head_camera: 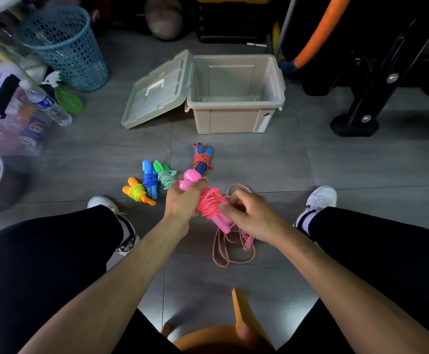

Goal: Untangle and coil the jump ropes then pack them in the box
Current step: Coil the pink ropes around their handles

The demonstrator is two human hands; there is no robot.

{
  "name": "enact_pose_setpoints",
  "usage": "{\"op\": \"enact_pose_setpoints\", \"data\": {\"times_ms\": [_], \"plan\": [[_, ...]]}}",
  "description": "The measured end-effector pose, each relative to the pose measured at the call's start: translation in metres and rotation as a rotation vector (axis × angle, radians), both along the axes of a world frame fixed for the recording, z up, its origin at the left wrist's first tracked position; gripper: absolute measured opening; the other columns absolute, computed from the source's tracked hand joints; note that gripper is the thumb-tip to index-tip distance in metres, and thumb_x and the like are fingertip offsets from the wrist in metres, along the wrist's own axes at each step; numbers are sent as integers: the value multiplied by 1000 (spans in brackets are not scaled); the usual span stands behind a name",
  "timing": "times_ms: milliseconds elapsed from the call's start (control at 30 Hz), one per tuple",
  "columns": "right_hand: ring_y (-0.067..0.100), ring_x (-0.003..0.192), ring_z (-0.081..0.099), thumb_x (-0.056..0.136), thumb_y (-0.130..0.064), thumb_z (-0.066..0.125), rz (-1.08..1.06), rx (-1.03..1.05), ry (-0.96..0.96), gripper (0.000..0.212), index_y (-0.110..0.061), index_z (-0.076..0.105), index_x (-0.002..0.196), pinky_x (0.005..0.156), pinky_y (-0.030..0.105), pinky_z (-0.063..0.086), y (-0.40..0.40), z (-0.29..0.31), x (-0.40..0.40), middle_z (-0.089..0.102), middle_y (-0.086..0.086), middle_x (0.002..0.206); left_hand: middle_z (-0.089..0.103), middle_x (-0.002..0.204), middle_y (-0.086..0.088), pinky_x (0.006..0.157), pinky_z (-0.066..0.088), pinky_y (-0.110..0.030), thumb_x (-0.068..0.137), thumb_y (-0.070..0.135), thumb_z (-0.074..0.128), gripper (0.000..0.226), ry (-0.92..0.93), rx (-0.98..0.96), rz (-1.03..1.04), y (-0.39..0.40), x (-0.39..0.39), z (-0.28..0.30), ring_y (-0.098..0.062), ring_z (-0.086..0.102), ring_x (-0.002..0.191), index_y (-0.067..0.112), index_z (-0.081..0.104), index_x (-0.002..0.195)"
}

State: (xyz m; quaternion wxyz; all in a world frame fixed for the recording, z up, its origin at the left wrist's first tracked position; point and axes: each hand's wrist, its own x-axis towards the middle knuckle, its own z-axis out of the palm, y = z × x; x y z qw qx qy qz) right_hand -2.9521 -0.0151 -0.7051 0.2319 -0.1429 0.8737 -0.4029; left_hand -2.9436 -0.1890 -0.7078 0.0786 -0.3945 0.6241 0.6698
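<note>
At the far left we see a blue mesh basket (66, 44) standing on the grey floor (93, 149), with a water bottle (48, 103) and a green spray bottle (66, 94) lying just below it. Moving right, four wound-up ropes lie on the tiles: an orange-handled rope (138, 192), a blue rope (149, 178) touching it, a green rope (164, 175) beside that, and a red-corded rope with blue handles (202, 159) a little apart. Behind them the beige box (236, 116) stands open, its lid (157, 90) leaning against its left side.

Our left hand (182, 198) curls around the handles of the pink jump rope (209, 204) — cord bunched around them in loops. Our right hand (250, 215), fingers bent, pinches the pink cord at the edge of that bundle. Beneath the hands a red-and-white rope (230, 249) lies loose and uncoiled on the floor — between two white shoes. At the far right, a black stand (361, 116).
</note>
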Motion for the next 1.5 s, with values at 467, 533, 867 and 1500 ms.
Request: {"op": "enact_pose_setpoints", "data": {"times_ms": [467,533,867,1500], "plan": [[19,53,55,90,-39,62,26,-14,-80,32,-11,69,76,47,34,44,1,8,1,65,12,68,73,100,-13,69,59,-39,86,40,68,37,9,288,-112,-2,14,0,-29,72,88,13,63,111],[21,57,62,86,-51,59,36,77,-120,36,-15,69,83,50,35,52,-1,4,5,67,7,73,74,97,-14,63,59,-36,88,38,66,35,-36,297,-92,-5,15,-9,-29,73,87,12,62,111],[22,50,69,88,-36,60,-54,198,-302,17,-21,69,87,61,36,58,12,-35,-12,71,-16,93,71,84,-12,61,52,-30,85,48,66,45,-425,9,-118,-32,-14,-103,-23,67,72,8,63,105],[12,57,66,94,-30,58,-297,273,-536,17,-15,66,93,44,18,39,22,-164,-36,70,2,68,71,88,-6,74,46,-24,84,16,63,17,-157,-582,-414,-46,-63,-202,-28,66,90,17,74,97]]}}
